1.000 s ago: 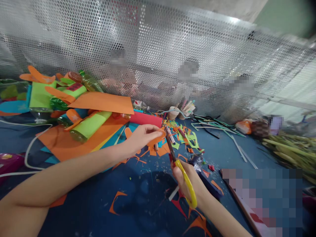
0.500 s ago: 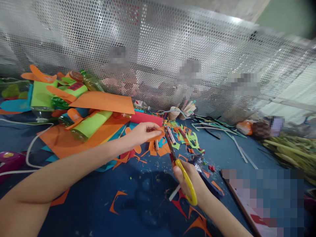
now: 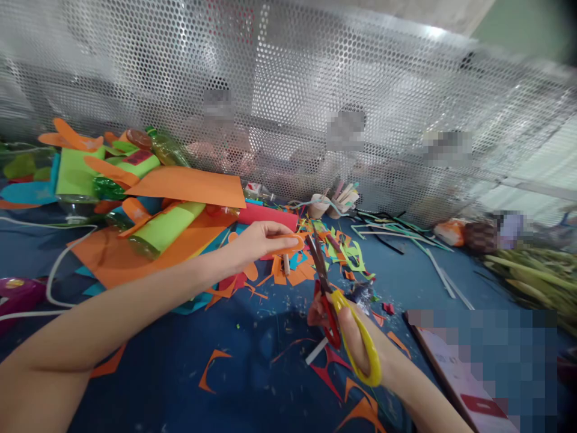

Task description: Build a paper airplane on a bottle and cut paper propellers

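In the head view my left hand (image 3: 264, 243) pinches a small rounded piece of orange paper (image 3: 296, 243) between thumb and fingers. My right hand (image 3: 356, 331) grips scissors (image 3: 370, 355) with one yellow and one red handle. Their blades (image 3: 319, 258) stand slightly apart and point up, just right of the orange piece. Below the hands, orange, green and blue paper scraps (image 3: 302, 273) lie scattered over the blue table (image 3: 180, 373).
Plastic bottles wrapped in green paper (image 3: 169, 228) and orange sheets (image 3: 193, 186) pile up at the left. Cups with sticks and pens (image 3: 345, 198) stand by the perforated metal screen (image 3: 279, 90). A purple glue gun (image 3: 20, 297) lies far left, dried leaves (image 3: 532, 276) at right.
The scissors have opened a little, so the red handle now shows, and they have shifted slightly right and down with my right hand. My left hand stays nearly still.
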Available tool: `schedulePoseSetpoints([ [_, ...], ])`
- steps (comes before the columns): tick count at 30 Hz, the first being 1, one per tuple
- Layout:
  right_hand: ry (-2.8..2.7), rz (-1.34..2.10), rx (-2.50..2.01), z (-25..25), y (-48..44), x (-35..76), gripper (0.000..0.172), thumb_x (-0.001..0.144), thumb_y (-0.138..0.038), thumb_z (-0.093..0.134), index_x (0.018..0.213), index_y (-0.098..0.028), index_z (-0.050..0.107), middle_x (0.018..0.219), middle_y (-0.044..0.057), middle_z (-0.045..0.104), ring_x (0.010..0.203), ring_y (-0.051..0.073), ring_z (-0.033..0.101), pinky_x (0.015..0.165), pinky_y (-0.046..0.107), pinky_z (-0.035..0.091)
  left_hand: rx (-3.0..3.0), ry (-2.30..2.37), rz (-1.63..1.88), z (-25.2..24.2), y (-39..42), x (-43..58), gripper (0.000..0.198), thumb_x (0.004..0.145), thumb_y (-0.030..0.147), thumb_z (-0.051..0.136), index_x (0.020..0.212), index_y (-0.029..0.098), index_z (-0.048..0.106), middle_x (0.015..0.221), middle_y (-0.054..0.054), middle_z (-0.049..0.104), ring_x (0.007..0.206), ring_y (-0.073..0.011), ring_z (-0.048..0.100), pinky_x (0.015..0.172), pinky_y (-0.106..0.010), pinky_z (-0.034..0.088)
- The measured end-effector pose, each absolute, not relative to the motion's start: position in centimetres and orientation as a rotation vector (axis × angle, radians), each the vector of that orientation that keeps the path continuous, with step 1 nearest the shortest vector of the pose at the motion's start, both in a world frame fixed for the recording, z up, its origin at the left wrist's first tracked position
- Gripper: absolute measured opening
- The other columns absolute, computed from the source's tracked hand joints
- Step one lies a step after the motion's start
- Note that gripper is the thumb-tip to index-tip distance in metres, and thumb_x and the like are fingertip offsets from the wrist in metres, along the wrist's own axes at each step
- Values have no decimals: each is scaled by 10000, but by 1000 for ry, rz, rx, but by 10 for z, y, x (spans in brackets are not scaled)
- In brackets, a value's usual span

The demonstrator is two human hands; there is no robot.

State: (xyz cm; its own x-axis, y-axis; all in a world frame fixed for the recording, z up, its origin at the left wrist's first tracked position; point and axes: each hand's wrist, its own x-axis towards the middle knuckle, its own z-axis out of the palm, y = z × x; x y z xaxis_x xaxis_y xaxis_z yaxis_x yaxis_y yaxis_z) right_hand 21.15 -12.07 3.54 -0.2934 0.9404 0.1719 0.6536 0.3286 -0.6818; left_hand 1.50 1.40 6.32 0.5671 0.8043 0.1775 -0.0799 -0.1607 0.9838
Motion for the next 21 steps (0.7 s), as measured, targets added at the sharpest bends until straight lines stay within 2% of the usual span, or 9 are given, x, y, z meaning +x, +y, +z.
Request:
schedulePoseSetpoints([
  [3, -2091, 637, -1384, 47, -124, 207, 434, 922, -499, 180, 833, -201, 484, 764, 54, 557, 731, 195, 546, 643, 305, 445, 1515, 606, 868, 64, 9, 16, 145, 736, 284, 666, 810, 159, 667, 838, -20, 672, 792, -117, 593, 749, -242, 432],
  [10, -2107, 551, -1381, 51, -125, 200, 547, 886, -598, 119, 806, -195, 481, 771, 69, 569, 718, 198, 567, 623, 301, 446, 1505, 604, 848, 64, 1, 20, 157, 730, 288, 671, 814, 155, 670, 837, -23, 680, 800, -128, 604, 748, -246, 444],
  [21, -2053, 578, -1387, 54, -125, 196, 552, 860, -642, 127, 755, -209, 453, 704, 49, 554, 650, 187, 553, 580, 287, 430, 1493, 641, 793, 65, -6, 22, 210, 711, 307, 684, 855, 155, 667, 875, -40, 681, 825, -155, 611, 719, -264, 463],
])
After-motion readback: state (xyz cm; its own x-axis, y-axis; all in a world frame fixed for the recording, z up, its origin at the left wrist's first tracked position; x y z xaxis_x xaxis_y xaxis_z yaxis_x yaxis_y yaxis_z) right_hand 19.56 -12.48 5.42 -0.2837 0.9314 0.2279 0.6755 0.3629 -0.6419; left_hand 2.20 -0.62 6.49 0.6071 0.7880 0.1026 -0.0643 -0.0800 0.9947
